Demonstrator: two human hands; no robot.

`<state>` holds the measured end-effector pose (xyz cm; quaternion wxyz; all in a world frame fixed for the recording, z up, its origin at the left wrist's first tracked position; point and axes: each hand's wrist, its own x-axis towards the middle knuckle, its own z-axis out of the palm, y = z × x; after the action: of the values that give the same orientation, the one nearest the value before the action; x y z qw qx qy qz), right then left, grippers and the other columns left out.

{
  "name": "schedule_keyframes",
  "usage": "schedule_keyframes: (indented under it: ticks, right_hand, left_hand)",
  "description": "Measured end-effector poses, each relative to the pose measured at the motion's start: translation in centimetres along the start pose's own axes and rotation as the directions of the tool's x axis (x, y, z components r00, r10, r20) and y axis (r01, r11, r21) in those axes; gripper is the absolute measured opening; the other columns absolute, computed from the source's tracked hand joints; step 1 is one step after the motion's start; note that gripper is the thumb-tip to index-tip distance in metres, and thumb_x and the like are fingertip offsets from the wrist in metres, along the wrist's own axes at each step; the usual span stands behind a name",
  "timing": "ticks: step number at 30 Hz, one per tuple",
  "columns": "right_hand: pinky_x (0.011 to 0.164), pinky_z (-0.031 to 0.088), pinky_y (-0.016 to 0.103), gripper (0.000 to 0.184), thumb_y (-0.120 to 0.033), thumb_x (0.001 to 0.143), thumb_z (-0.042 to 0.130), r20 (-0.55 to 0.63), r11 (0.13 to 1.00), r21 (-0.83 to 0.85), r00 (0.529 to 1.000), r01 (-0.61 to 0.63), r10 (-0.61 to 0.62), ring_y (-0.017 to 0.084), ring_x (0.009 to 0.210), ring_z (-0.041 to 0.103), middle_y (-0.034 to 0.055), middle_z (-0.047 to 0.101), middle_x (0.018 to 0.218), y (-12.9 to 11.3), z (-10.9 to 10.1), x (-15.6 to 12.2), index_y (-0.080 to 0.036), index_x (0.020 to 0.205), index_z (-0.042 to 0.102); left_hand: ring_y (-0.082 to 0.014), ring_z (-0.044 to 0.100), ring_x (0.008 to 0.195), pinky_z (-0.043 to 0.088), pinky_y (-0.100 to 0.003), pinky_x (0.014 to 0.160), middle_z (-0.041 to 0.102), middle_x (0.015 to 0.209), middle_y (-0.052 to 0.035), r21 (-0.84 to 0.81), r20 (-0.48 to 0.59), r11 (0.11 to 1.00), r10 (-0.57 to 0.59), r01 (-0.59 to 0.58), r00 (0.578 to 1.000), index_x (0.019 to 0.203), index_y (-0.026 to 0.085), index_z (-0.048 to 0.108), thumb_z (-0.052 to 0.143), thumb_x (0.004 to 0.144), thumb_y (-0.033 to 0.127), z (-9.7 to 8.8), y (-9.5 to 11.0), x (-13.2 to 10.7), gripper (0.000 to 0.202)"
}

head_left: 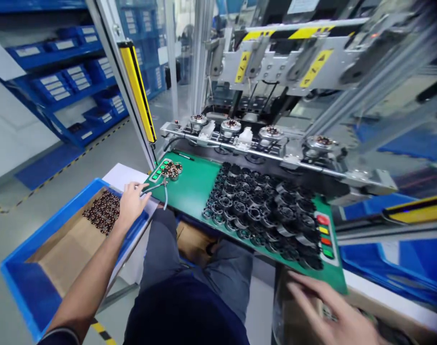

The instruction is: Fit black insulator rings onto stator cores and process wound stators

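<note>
At the left end of the green work surface (193, 184), my left hand (131, 202) has its fingers stretched out and apart. Its fingertips are at one handle of grey-handled pliers (160, 186); whether they touch it I cannot make out. Just beyond the pliers sits a small cluster of copper-wound motor stators (172, 170). My right hand (335, 311), blurred at the lower right, has its fingers spread over a box of parts and holds nothing I can see. Many black ring-shaped housings (254, 206) stand packed in rows between the hands.
A blue bin (15, 278) at left holds cardboard and many copper-wound stators (103, 211). Behind the work surface runs a machine fixture (245, 139) with several seated stators. Green buttons (160, 171) are at left, coloured buttons (324, 235) at right. Yellow light-curtain posts (137, 91) flank it.
</note>
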<state>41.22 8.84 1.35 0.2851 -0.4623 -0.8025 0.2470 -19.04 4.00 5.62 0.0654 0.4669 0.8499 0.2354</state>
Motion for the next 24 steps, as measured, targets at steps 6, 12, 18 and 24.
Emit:
schedule_keyframes:
  ticks: [6, 12, 18, 24]
  right_hand:
    - [0.097, 0.080, 0.041, 0.020, -0.041, 0.117, 0.073, 0.346, 0.935, 0.350, 0.920, 0.059, -0.187, 0.030, 0.110, 0.094, 0.0035, 0.094, 0.120, -11.1, 8.6, 5.5, -0.041, 0.126, 0.091]
    - [0.131, 0.067, 0.055, 0.059, -0.050, 0.115, 0.076, 0.428, 0.866, 0.460, 0.904, -0.194, -0.025, 0.036, 0.154, 0.078, 0.0089, 0.077, 0.168, -16.0, 15.2, 6.0, -0.046, 0.173, 0.069]
    - [0.135, 0.059, 0.061, 0.117, -0.046, 0.103, 0.080, 0.306, 0.749, 0.588, 0.941, -0.304, 0.142, 0.036, 0.146, 0.074, 0.0147, 0.070, 0.159, -19.7, 17.4, 7.2, -0.031, 0.199, 0.015]
    - [0.090, 0.070, 0.037, 0.078, -0.040, 0.105, 0.077, 0.165, 0.813, 0.470, 0.939, -0.344, 0.302, 0.023, 0.095, 0.073, 0.0044, 0.071, 0.111, -17.1, 5.0, 6.9, -0.033, 0.179, 0.054]
  left_hand:
    - [-0.0265, 0.074, 0.112, 0.062, -0.050, 0.112, 0.077, 0.116, -0.0069, 0.035, 0.091, 0.999, -0.044, 0.041, 0.995, 0.119, 0.018, 0.076, 0.079, 0.114, 0.045, 0.7, 0.5, 2.5, 0.027]
    - [-0.0198, 0.053, 0.062, 0.045, -0.033, 0.071, 0.047, 0.070, 0.0066, -0.215, 0.193, 0.976, 0.013, 0.029, 0.981, 0.104, 0.027, 0.056, 0.060, 0.104, 0.038, -0.5, 1.9, -4.0, 0.011]
    - [-0.0220, 0.066, 0.078, 0.059, -0.034, 0.075, 0.063, 0.089, -0.0022, -0.652, 0.323, 0.757, 0.333, -0.046, 0.886, 0.106, 0.029, 0.050, 0.029, 0.122, 0.073, 2.8, 9.7, -12.8, 0.051]
    - [-0.0252, 0.072, 0.095, 0.063, -0.039, 0.090, 0.072, 0.114, -0.0119, -0.803, 0.506, 0.592, 0.738, -0.068, 0.447, 0.129, 0.026, 0.056, 0.013, 0.119, 0.088, 6.4, 15.2, -12.5, 0.076]
